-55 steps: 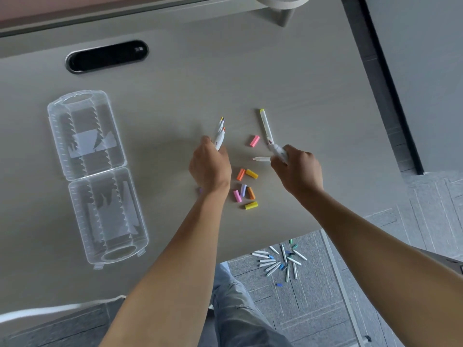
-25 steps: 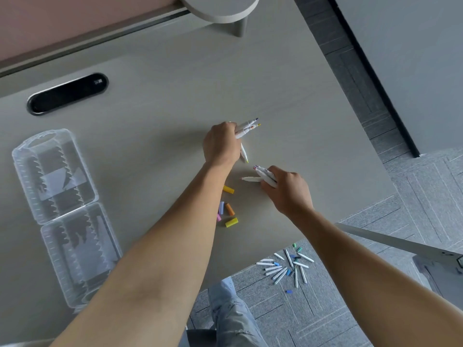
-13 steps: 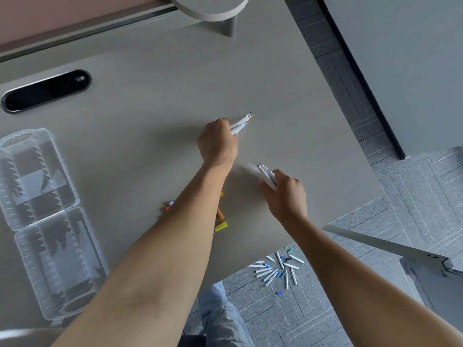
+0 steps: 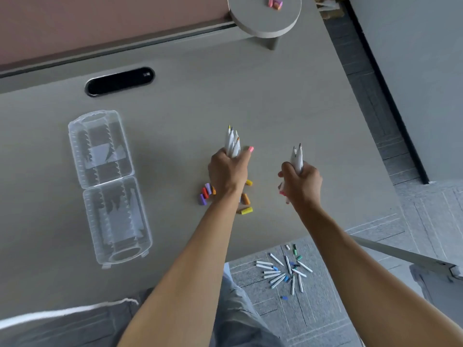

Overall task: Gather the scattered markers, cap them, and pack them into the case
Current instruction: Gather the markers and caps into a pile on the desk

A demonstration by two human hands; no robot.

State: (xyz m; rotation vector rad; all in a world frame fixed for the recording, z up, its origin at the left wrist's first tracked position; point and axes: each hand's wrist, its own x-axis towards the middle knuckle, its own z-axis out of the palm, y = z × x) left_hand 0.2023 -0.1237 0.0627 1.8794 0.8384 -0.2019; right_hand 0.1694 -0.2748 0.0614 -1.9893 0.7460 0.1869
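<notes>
My left hand (image 4: 226, 172) grips a bundle of several uncapped white markers (image 4: 232, 141), tips pointing away from me. My right hand (image 4: 300, 182) grips a smaller bundle of white markers (image 4: 297, 156), also tips up. A pink cap (image 4: 250, 149) lies on the grey desk beside my left hand's fingers. Loose coloured caps (image 4: 205, 193) lie left of my left wrist, and more caps (image 4: 246, 204) lie between my forearms. The clear plastic case (image 4: 107, 186) lies open and empty at the left of the desk.
Several more markers and caps (image 4: 284, 270) lie scattered on the carpet below the desk's front edge. A round stand (image 4: 265, 21) at the back holds a few pink caps (image 4: 275, 3). A black cable slot (image 4: 119, 81) is set in the desk.
Both hands have finished picking markers off the desk and now hold their bundles upright, tips away from me. The view has shifted, bringing the case and the round stand into fuller sight.
</notes>
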